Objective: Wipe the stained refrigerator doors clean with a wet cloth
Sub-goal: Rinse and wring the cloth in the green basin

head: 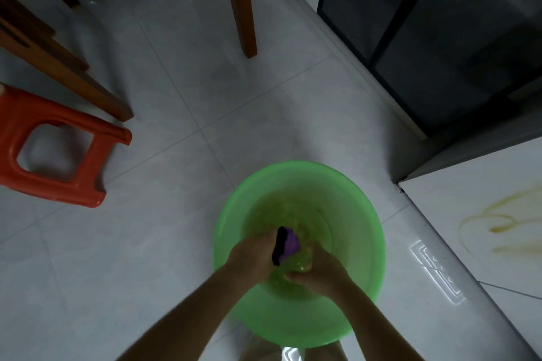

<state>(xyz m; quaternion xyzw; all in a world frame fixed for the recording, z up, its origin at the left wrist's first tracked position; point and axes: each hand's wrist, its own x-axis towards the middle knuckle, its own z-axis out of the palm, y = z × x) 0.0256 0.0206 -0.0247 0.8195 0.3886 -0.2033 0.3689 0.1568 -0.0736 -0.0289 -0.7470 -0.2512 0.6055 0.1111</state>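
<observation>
Both forearms reach forward and down into a green plastic basin (228, 214) on the tiled floor. The left hand (252, 255) is fisted, knuckles up, gripping a purple-and-black wet cloth (289, 245) that sticks out of the fist above the water. The right hand (321, 274) is just beside it, slightly nearer the body, with fingers curled inward low in the basin; can't tell if it holds the cloth's lower end. A white refrigerator door (440, 208) with a yellow-brown stain (495, 220) is well right of the right hand, and a red plastic stool (58, 161) is far left of the left hand.
</observation>
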